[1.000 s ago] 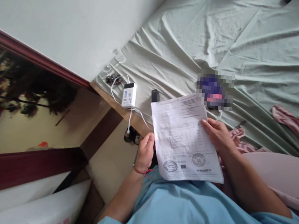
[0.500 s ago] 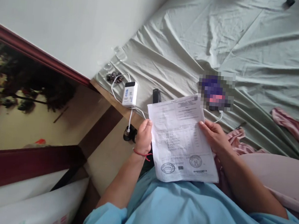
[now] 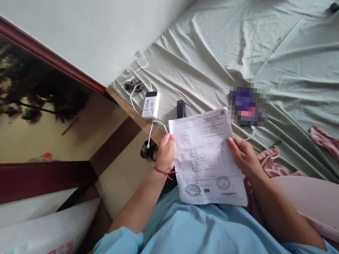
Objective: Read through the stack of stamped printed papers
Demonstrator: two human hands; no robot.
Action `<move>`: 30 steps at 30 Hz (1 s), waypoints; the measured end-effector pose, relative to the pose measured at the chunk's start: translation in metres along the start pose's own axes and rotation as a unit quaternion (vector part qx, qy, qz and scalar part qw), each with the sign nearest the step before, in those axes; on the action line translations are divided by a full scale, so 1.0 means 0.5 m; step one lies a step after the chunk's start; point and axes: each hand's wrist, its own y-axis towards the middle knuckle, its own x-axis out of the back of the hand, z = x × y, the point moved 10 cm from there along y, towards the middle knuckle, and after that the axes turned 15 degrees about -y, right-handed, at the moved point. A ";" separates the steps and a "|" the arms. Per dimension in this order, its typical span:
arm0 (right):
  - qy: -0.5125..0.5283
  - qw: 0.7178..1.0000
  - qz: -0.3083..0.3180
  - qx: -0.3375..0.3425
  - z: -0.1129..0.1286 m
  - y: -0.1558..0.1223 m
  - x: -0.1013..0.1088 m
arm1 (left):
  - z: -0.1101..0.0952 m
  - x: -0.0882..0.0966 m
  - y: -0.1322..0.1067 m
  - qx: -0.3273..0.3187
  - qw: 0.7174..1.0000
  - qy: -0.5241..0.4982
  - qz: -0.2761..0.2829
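Observation:
A white printed sheet of paper (image 3: 205, 156) with round stamps near its bottom edge is held over my lap. My left hand (image 3: 165, 153), with a red string at the wrist, grips the sheet's left edge, fingers closed round it. My right hand (image 3: 243, 155) holds the right edge, thumb lying on top of the page. Both hands are above my light blue shirt (image 3: 207, 241).
A wrinkled pale green bedsheet (image 3: 253, 47) stretches ahead. On it lie a white power bank (image 3: 151, 105) with a white cable, a small black device (image 3: 181, 108), a blurred-out purple item (image 3: 248, 104) and pink cloth (image 3: 331, 145). A mirror with a dark red frame (image 3: 45, 57) stands left.
My left hand moved up from the sheet's lower left edge to grip it higher on that edge. The paper shifted a little; my right hand kept its hold.

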 end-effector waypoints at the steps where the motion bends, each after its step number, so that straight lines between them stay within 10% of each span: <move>1: 0.002 1.000 0.007 -0.014 -0.003 0.001 -0.002 | 0.001 -0.002 0.006 0.009 1.000 0.011 0.013; 6: -0.006 0.998 0.033 -0.056 -0.008 0.002 -0.008 | -0.037 -0.006 0.055 0.010 0.976 0.210 0.064; 13: -0.024 0.996 0.041 -0.077 0.004 -0.005 -0.001 | -0.100 -0.059 0.102 0.000 0.868 0.469 0.163; 22: -0.065 0.991 0.048 -0.108 -0.006 -0.011 -0.002 | -0.042 -0.083 0.121 0.041 0.793 0.558 0.240; 30: -0.135 0.987 0.021 -0.081 -0.013 0.006 0.010 | 0.002 -0.049 0.117 0.118 0.911 0.354 0.174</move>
